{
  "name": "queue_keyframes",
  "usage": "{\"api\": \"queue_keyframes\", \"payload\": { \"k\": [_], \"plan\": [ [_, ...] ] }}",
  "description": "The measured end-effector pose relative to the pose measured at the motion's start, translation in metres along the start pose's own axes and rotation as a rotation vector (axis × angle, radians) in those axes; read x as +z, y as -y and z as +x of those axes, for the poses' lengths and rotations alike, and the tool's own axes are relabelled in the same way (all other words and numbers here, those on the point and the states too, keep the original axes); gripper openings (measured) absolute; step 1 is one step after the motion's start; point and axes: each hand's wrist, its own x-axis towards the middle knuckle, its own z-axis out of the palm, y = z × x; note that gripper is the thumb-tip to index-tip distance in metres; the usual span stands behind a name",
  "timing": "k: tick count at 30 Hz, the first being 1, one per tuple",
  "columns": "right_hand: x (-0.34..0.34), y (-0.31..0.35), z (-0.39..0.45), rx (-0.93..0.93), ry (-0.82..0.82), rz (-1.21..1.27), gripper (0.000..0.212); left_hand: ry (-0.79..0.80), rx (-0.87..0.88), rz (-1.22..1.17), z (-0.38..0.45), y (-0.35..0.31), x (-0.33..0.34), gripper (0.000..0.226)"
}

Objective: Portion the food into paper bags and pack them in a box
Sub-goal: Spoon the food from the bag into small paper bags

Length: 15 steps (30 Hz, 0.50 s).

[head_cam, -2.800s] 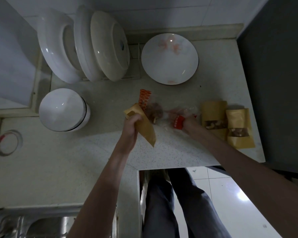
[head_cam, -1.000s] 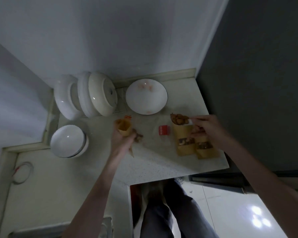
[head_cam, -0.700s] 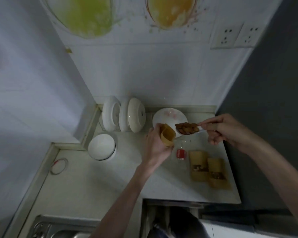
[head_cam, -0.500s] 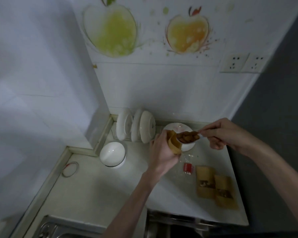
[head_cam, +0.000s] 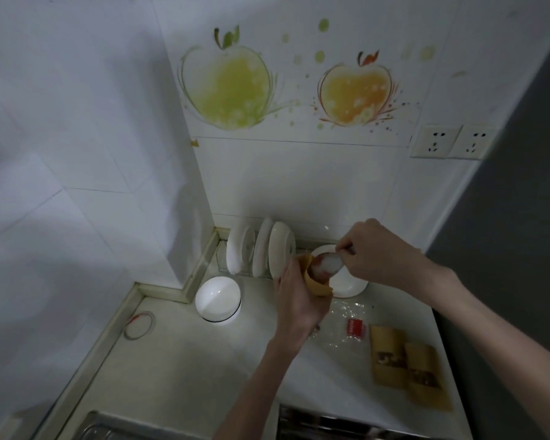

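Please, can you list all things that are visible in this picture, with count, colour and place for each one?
paper bag: 1, tan, held up in the left hand over the counter
spoon: 1, white, tipped into the bag's mouth
filled paper bags: 2, tan, flat on the counter at right
plastic bag: 1, clear with red label, on the counter
plate: 1, white, behind the hands
upright dishes: 3, white, in a rack by the wall
bowl: 1, white, upside down
rubber band: 1, reddish, counter left
sockets: 2, white, wall
left hand: grips the bag
right hand: holds the spoon
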Motion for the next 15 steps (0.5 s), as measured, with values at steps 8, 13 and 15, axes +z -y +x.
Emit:
{"api": "queue_keyframes", "payload": {
  "k": [8,13,15],
  "plan": [
    [0.026,-0.07,-0.028,0.446,-0.264,0.604,0.019,0.069,-0.381,-0.188,-0.014,0.044,0.01,0.048],
    [0.05,-0.106,-0.062,0.553,-0.241,0.686,0.019,0.16,-0.352,-0.237,-0.014,0.051,0.031,0.046],
    [0.055,-0.118,-0.068,0.571,-0.239,0.694,0.019,0.179,-0.401,-0.272,-0.008,0.056,0.038,0.045]
  ]
}}
